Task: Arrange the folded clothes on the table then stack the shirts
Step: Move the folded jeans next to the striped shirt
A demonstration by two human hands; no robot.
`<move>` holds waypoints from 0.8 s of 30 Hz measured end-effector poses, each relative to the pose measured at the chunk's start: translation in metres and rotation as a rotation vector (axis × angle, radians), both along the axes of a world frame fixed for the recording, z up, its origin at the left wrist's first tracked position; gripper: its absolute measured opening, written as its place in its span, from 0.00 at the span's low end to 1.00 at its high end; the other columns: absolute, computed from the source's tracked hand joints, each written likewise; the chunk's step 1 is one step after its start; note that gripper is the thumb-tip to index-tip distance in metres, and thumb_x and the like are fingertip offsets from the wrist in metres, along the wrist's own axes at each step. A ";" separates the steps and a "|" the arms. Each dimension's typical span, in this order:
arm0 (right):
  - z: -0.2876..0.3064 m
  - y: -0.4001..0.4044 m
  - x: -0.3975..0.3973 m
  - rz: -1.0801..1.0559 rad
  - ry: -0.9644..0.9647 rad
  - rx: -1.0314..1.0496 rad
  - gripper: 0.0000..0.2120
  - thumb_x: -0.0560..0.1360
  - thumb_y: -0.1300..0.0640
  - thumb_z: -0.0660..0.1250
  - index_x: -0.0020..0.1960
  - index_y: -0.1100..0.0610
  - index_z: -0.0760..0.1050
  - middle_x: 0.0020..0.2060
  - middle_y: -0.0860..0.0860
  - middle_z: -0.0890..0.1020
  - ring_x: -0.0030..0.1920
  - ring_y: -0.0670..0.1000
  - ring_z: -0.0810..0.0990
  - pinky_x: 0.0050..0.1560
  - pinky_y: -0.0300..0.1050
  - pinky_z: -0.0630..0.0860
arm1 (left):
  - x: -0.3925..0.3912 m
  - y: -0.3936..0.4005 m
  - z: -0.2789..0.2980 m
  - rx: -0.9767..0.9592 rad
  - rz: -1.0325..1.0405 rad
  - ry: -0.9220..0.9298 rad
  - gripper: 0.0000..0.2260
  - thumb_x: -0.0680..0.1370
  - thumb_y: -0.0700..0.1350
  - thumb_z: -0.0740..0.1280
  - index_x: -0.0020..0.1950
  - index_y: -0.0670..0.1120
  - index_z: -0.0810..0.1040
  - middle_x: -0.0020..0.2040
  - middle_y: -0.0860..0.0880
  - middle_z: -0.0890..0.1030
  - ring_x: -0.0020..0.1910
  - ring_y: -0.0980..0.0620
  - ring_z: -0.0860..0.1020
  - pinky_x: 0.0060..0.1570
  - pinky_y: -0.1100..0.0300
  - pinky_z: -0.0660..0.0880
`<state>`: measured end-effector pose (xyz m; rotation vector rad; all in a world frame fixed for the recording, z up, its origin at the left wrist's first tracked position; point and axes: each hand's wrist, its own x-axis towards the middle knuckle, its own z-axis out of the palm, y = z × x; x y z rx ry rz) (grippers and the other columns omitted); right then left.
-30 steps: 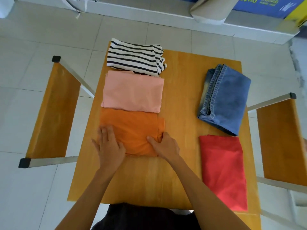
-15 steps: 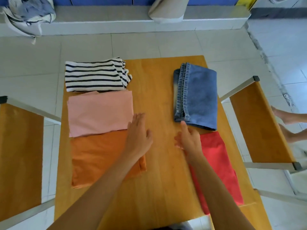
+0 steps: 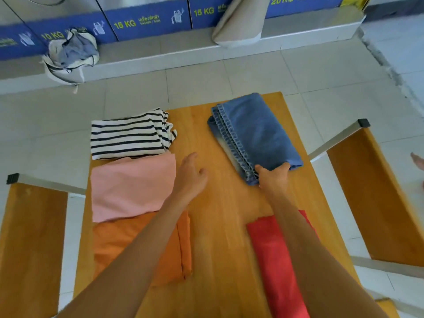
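Observation:
On the wooden table (image 3: 220, 210) a column of folded shirts runs down the left side: a black-and-white striped shirt (image 3: 130, 134) farthest, a pink shirt (image 3: 130, 188) in the middle, an orange shirt (image 3: 119, 244) nearest. Folded blue jeans (image 3: 254, 134) lie at the far right, with a folded red shirt (image 3: 273, 260) near right. My right hand (image 3: 274, 176) grips the near end of the jeans. My left hand (image 3: 190, 177) hovers open over bare wood beside the pink shirt, holding nothing.
Wooden benches with metal frames stand on the left (image 3: 29, 244) and right (image 3: 376, 193) of the table. A laundry bag (image 3: 71, 56) sits on the step by the blue-fronted machines. A person's bare foot (image 3: 417, 160) shows at the right edge.
Both hands left the orange shirt and moved forward. My right hand reached past the red shirt and took hold of the jeans' near end. The camera tilted up.

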<state>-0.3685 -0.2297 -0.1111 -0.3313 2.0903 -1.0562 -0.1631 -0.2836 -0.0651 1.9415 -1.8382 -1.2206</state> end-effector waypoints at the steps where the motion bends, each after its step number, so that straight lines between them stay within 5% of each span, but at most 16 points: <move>1: 0.000 -0.006 -0.011 0.084 0.006 -0.014 0.33 0.70 0.57 0.73 0.70 0.59 0.62 0.61 0.56 0.77 0.56 0.57 0.79 0.53 0.52 0.79 | -0.001 -0.008 -0.001 -0.009 0.033 0.004 0.26 0.78 0.44 0.60 0.76 0.50 0.59 0.69 0.41 0.72 0.63 0.41 0.75 0.62 0.46 0.74; 4: 0.006 -0.037 -0.036 0.362 0.086 0.012 0.19 0.70 0.60 0.70 0.59 0.59 0.71 0.46 0.53 0.79 0.44 0.54 0.78 0.43 0.50 0.76 | -0.003 -0.035 0.001 -0.141 0.122 0.042 0.22 0.79 0.44 0.59 0.74 0.46 0.61 0.71 0.46 0.70 0.67 0.46 0.71 0.63 0.57 0.67; 7: 0.017 -0.075 -0.047 0.565 0.184 0.054 0.03 0.72 0.64 0.65 0.43 0.61 0.71 0.32 0.55 0.74 0.32 0.52 0.71 0.34 0.49 0.69 | -0.002 -0.067 -0.005 -0.184 0.235 0.082 0.23 0.80 0.50 0.57 0.75 0.48 0.60 0.69 0.47 0.72 0.66 0.46 0.72 0.61 0.55 0.69; 13: 0.011 -0.128 -0.041 0.533 0.253 -0.004 0.23 0.71 0.63 0.65 0.66 0.59 0.68 0.50 0.52 0.77 0.47 0.55 0.78 0.45 0.53 0.79 | -0.001 -0.090 -0.029 -0.169 0.185 0.023 0.21 0.80 0.49 0.61 0.72 0.47 0.64 0.68 0.47 0.74 0.66 0.46 0.73 0.59 0.57 0.68; 24: -0.004 -0.163 -0.030 0.609 0.312 -0.046 0.24 0.74 0.59 0.62 0.70 0.54 0.68 0.58 0.53 0.80 0.53 0.55 0.79 0.52 0.55 0.80 | 0.001 -0.107 -0.058 -0.229 0.352 -0.049 0.24 0.79 0.49 0.63 0.73 0.47 0.62 0.69 0.44 0.71 0.67 0.45 0.70 0.65 0.44 0.70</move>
